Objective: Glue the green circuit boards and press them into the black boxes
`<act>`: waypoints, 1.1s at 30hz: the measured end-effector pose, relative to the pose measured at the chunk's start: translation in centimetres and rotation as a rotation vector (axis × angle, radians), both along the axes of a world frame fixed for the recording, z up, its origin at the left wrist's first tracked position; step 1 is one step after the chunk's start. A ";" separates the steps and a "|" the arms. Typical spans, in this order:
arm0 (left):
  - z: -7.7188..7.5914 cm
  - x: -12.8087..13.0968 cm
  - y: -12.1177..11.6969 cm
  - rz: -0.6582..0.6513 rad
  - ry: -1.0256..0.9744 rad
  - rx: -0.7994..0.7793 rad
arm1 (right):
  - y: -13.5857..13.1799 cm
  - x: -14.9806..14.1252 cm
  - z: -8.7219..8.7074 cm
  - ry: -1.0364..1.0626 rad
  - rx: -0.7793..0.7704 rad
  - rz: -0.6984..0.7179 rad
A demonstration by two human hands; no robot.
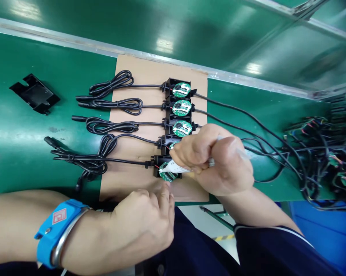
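Observation:
My right hand point(218, 163) is closed around a white squeeze tube point(175, 167). The tube's nozzle points left and down, its tip on the nearest round green circuit board point(168, 176), with a little white paste there. That board sits in a black plastic housing point(158, 159). My left hand point(144, 220) has its fingers mostly curled, the index fingertip against the board's near edge; its thumb is hidden. Behind, three boards such as the far one point(181, 90) carry white paste in curved lines. Another board point(173, 145) is mostly covered by my right hand.
The housings stand in a row on a cardboard sheet point(144, 69) on the green table point(6, 153). Coiled black cables point(112, 126) extend left. More cables run right to a tangled heap point(319, 153). An empty black housing point(35, 94) lies at left; a blue bin point(328, 230) is at lower right.

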State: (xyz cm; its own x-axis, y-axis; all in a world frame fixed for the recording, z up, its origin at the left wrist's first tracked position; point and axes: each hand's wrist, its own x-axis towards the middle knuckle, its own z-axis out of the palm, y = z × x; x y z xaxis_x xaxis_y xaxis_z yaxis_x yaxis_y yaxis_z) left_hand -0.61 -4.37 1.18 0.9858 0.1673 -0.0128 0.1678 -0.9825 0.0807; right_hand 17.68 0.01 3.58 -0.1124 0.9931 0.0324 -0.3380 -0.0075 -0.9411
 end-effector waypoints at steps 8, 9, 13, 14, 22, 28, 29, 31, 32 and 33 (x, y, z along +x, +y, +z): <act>-0.2 0.1 0.0 0.025 0.031 -0.054 | -1.4 1.3 0.5 -0.062 -0.007 0.028; -0.3 0.1 0.0 0.024 0.035 -0.065 | -1.6 1.4 0.5 -0.065 -0.007 0.042; -0.5 -0.1 -0.1 0.022 0.034 -0.074 | -2.0 1.8 0.7 -0.102 -0.009 0.014; -0.5 -0.2 -0.1 0.017 0.031 -0.071 | -2.1 1.8 0.8 -0.105 -0.007 0.007; -0.7 -0.4 -0.1 0.016 0.022 -0.072 | -1.3 1.9 0.4 -0.088 0.016 -0.072; -1.2 -0.4 -0.5 0.031 -0.006 -0.094 | -0.6 2.1 -0.5 -0.041 0.111 0.025; -1.2 -0.5 -0.5 0.039 -0.007 -0.105 | -0.6 2.1 -0.6 -0.034 0.119 0.029; -1.3 -0.5 -0.5 0.052 -0.006 -0.126 | -0.6 2.2 -0.8 -0.037 0.119 0.025; -1.4 -0.5 -0.6 0.057 -0.007 -0.134 | -0.6 2.3 -0.8 -0.046 0.116 0.030; -1.4 -0.6 -0.6 0.061 -0.010 -0.140 | -0.7 2.4 -0.8 -0.055 0.112 0.034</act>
